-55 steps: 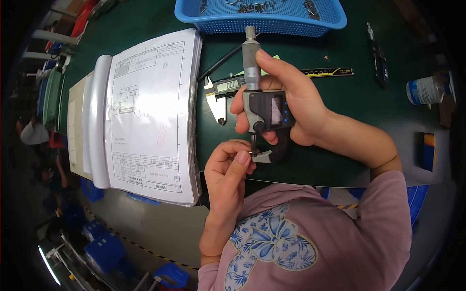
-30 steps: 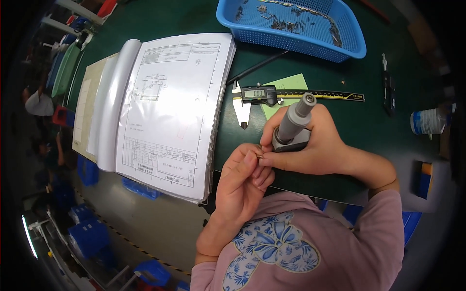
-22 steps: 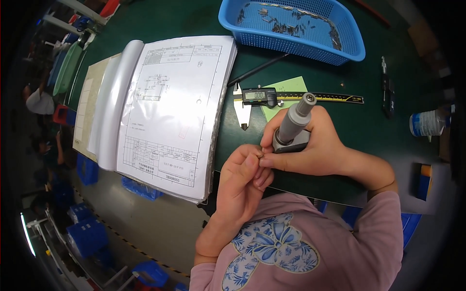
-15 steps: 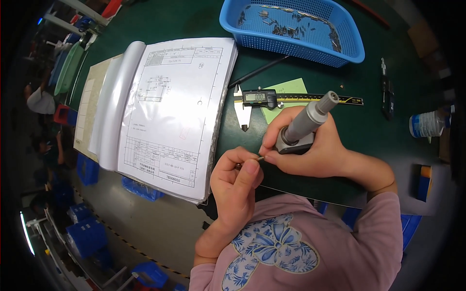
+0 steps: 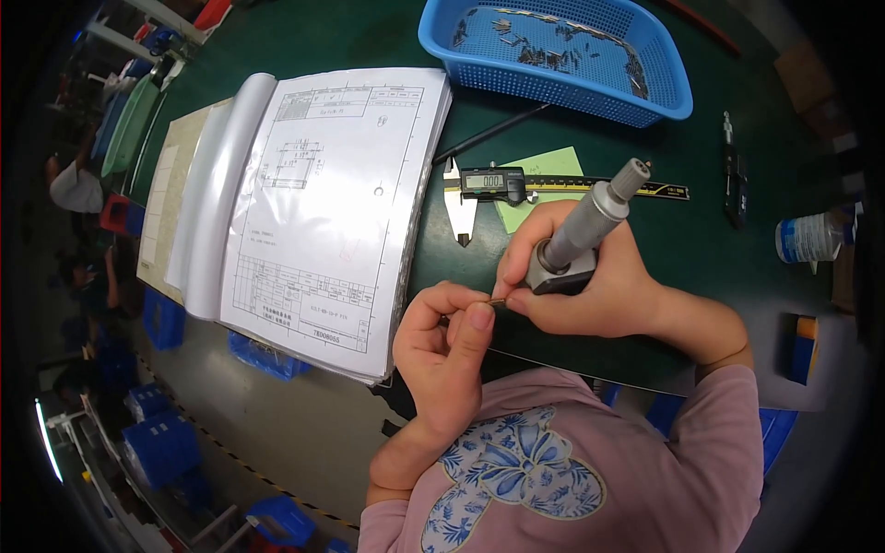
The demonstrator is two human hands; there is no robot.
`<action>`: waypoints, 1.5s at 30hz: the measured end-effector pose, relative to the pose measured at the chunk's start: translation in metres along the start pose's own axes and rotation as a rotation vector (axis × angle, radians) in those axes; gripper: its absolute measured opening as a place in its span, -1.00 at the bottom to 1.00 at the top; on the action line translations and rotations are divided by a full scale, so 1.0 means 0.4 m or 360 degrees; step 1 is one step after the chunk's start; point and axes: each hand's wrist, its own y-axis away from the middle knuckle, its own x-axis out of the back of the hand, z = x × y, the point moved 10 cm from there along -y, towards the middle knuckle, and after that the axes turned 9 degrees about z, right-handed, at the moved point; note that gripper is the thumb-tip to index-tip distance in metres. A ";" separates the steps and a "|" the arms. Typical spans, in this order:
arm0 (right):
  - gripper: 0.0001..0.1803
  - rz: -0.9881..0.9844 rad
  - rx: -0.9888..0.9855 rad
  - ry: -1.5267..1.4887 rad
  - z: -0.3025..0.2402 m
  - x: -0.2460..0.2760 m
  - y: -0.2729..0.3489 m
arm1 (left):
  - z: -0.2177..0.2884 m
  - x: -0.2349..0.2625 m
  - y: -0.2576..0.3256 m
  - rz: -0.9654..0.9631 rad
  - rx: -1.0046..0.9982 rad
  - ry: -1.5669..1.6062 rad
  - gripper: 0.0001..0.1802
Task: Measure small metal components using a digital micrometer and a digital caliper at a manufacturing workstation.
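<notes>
The micrometer (image 5: 590,224) is before the caliper (image 5: 493,182); binder (image 5: 318,217) left, basket (image 5: 553,92) behind.

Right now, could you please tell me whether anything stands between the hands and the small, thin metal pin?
Nothing visible does: the left hand and right hand both pinch the small, thin metal pin. The grey, cylindrical-barrelled micrometer, also in the right hand, leaves it unblocked.

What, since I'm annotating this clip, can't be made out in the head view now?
All in the head view:
Micrometer: frame mostly hidden by the right hand; display unreadable.
Small pin: too small for detail, ends lost between right and left hand.
Blue basket: far side partly cut off by the top edge.
Green paper: partly covered by the caliper.
</notes>
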 end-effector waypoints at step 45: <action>-0.79 -0.0057 0.0286 0.0098 -0.032 -0.012 0.020 | 0.035 -0.020 0.011 -0.0097 -0.0259 -0.0007 -0.84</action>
